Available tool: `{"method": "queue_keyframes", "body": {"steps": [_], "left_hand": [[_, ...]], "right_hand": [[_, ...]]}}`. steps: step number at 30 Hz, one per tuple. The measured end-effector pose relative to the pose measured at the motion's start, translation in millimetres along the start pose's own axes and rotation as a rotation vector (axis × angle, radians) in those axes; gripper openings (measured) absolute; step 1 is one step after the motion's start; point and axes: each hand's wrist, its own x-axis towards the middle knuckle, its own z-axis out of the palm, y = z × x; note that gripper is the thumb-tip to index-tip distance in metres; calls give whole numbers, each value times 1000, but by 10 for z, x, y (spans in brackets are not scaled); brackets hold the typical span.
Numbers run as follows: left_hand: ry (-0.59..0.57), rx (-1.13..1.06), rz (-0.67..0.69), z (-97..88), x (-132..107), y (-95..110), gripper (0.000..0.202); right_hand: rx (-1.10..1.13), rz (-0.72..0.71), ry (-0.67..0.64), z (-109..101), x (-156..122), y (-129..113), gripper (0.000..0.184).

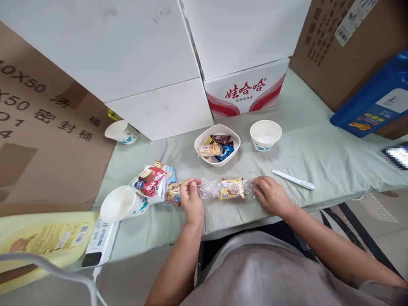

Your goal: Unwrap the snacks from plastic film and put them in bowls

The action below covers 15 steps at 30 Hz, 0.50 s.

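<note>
A clear plastic bag (212, 188) lies on the pale green cloth (318, 153) with a yellow wrapped snack (232, 188) inside it. My left hand (192, 199) pinches the bag's left end. My right hand (272, 194) grips its right end, fingers closed. The bag is stretched flat between both hands near the table's front edge.
A pile of snack packets (153, 182) lies left of my left hand beside a tipped paper cup (122, 205). Behind stand a white bowl of snacks (217, 144), an upright paper cup (265, 134), another tipped cup (121, 131), a white pen-like tool (293, 179) and stacked cartons (245, 91).
</note>
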Motion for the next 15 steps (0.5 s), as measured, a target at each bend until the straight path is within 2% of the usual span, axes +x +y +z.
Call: {"method": "queue_keyframes", "body": {"steps": [2,3,4,6,7,8,9,10,13,15], "left_hand": [[126,11,210,-115,-55,72,16],[107,0,337,-166,-104,131,12],[13,-14,468,-207,-160,200,11],[-350,0,691,-245,-260,335,14],[-540,44,761,-240,-292,387,16],[-681,115,802,-220,-308,422,16],[-750,209,813,-191,-307,436,15],[-753,317,799,-157,-290,430,16],[-631,627,675,-76,-194,319,28],[-613,781,598,-63,-131,220,40]], "right_hand": [[20,-8,109,-61,-32,-26,15],[42,-36,149,-92,-35,-54,12],[73,-78,165,-119,-27,-87,9],[139,-186,115,-143,17,-148,10],[160,-225,65,-137,49,-170,12],[161,-241,16,-118,84,-182,14],[144,-232,-23,-88,118,-184,17],[115,-197,-47,-51,149,-177,21],[16,-37,-81,69,208,-127,36],[-23,25,-108,125,221,-93,44]]}}
